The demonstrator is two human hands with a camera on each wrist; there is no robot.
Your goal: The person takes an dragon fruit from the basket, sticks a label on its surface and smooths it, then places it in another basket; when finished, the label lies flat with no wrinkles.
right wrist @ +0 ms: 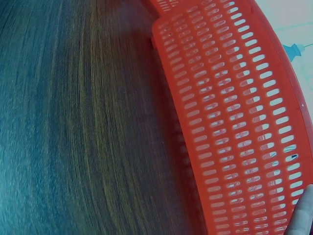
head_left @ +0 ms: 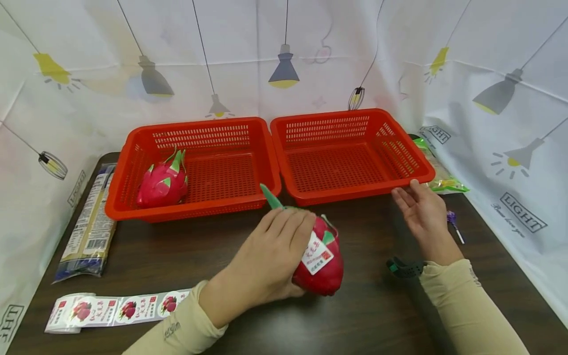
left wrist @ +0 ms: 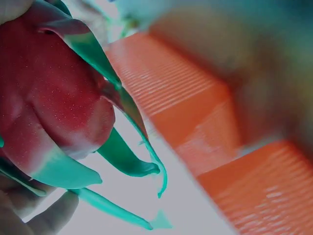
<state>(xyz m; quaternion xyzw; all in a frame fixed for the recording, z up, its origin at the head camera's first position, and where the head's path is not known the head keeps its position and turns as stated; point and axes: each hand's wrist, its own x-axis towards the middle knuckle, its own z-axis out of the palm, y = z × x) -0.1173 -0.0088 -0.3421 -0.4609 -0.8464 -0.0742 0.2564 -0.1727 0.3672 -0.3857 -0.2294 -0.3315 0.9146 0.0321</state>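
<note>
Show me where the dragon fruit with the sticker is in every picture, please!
Head: just right of the middle, gripped by the left hand; the dragon fruit is below the baskets.
Left wrist: big, at the left and upper left; its sticker doesn't show.
Right wrist: not in it.
Shared landmark: red basket plastic, seen in all three.

A lane of dark wood-grain table [head_left: 368, 296] runs free between the left hand [head_left: 266, 256], bulked out by a pink, green-tipped dragon fruit [head_left: 326, 281], and the right hand [head_left: 425, 217] at the near right corner of the red slotted plastic basket on the right [head_left: 355, 191]. That basket is reachable from above; the matching left basket [head_left: 191, 211] leaves hardly a gap beside it.
</note>
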